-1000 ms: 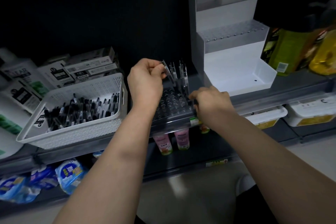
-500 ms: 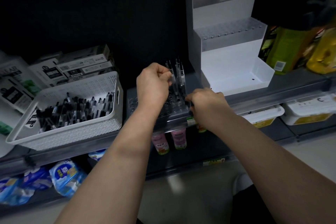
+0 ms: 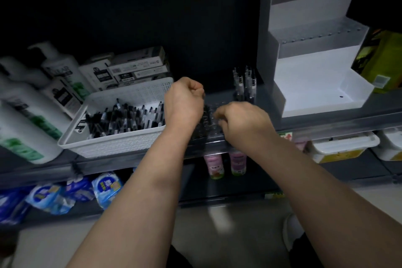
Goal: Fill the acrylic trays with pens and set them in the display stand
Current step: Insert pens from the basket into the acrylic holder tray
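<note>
My left hand point(image 3: 185, 102) is curled into a fist over the 10 o'clock side of the clear perforated acrylic tray point(image 3: 207, 122). I cannot tell whether it holds a pen. My right hand point(image 3: 243, 122) rests on the tray's 4 o'clock part with its fingers bent down, and any grip is hidden. A few clear-barrelled pens point(image 3: 244, 85) stand at the tray's 1 o'clock corner. The white perforated plastic basket of black pens point(image 3: 121, 119) sits at 9 o'clock, and the white stepped display stand point(image 3: 315, 85) at 2 o'clock.
</note>
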